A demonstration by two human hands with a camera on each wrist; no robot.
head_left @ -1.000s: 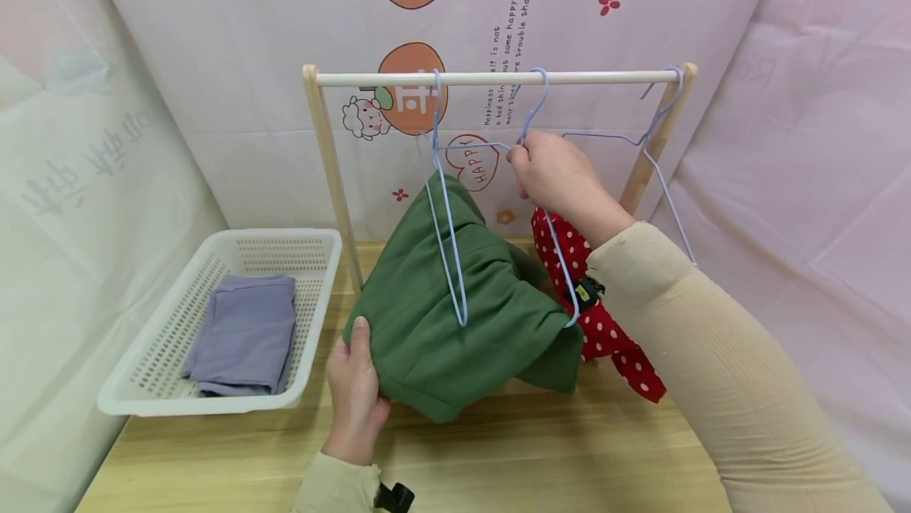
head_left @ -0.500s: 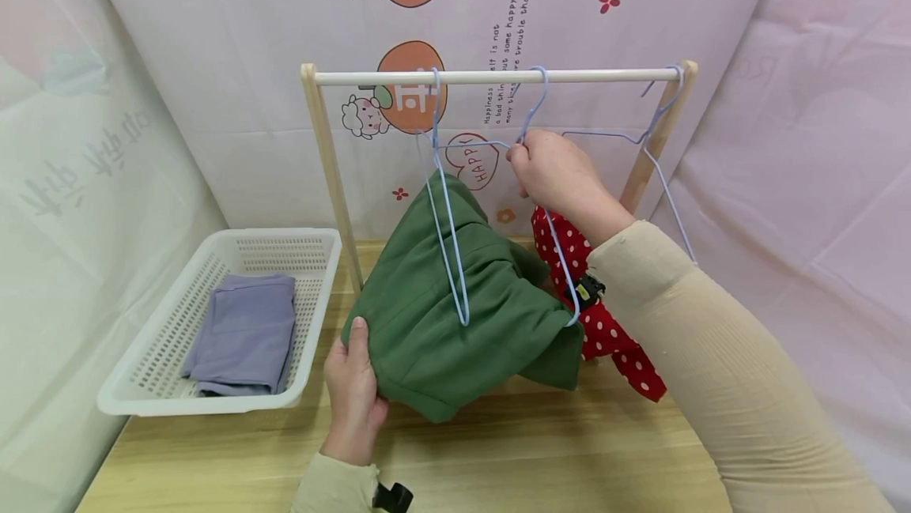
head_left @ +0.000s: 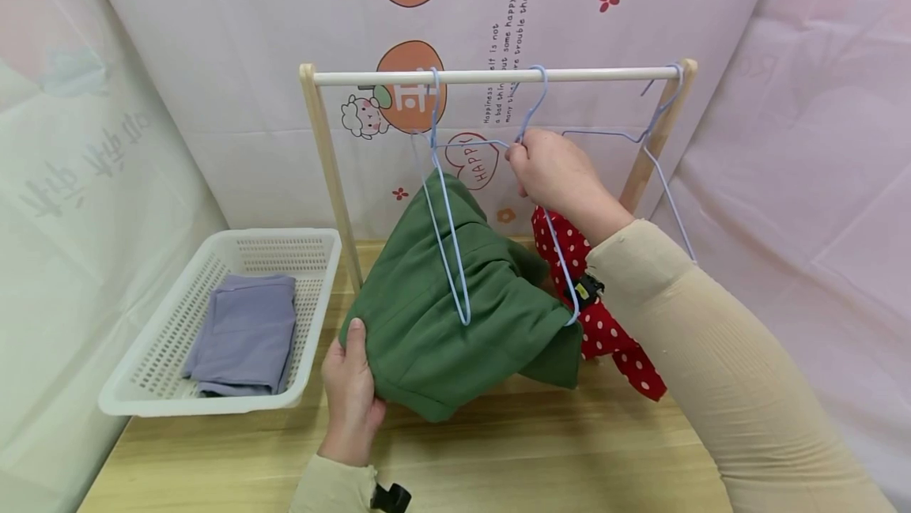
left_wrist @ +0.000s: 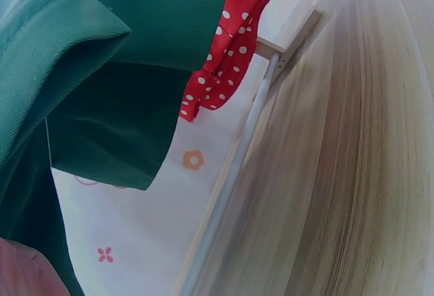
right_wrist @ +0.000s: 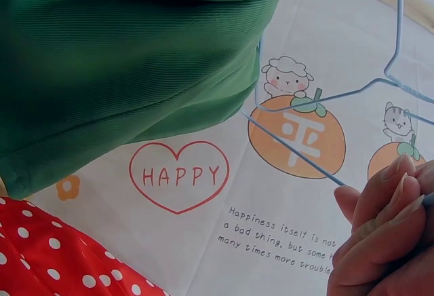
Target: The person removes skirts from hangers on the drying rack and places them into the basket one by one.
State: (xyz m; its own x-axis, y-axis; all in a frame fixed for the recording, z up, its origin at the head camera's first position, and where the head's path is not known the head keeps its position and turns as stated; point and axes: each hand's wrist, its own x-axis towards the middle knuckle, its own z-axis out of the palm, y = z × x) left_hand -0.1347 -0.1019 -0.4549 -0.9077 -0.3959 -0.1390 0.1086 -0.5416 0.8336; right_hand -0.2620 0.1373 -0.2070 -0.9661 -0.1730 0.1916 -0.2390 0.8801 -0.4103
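Observation:
In the head view, a green cloth garment [head_left: 441, 299] is bunched among the blue hangers at the middle of the rack; its kind does not show. My left hand [head_left: 350, 394] grips its lower left edge, thumb on top. My right hand [head_left: 558, 173] holds a blue hanger [head_left: 531, 110] just below its hook, and that hook is over the white rail [head_left: 484, 77]. Another blue hanger [head_left: 446, 213] hangs to the left, in front of the green cloth. In the right wrist view, the curled fingers [right_wrist: 386, 221] pinch the hanger wire.
A red polka-dot garment [head_left: 605, 335] hangs behind my right forearm. One more blue hanger [head_left: 663, 114] is at the rail's right end, by the wooden post [head_left: 644, 157]. At left, a white basket [head_left: 114, 401] contains a folded lavender garment [head_left: 245, 331] on the wooden table [head_left: 541, 458].
My left hand has shifted very slightly left with the edge of the green garment. The right hand stays in place on the hanger.

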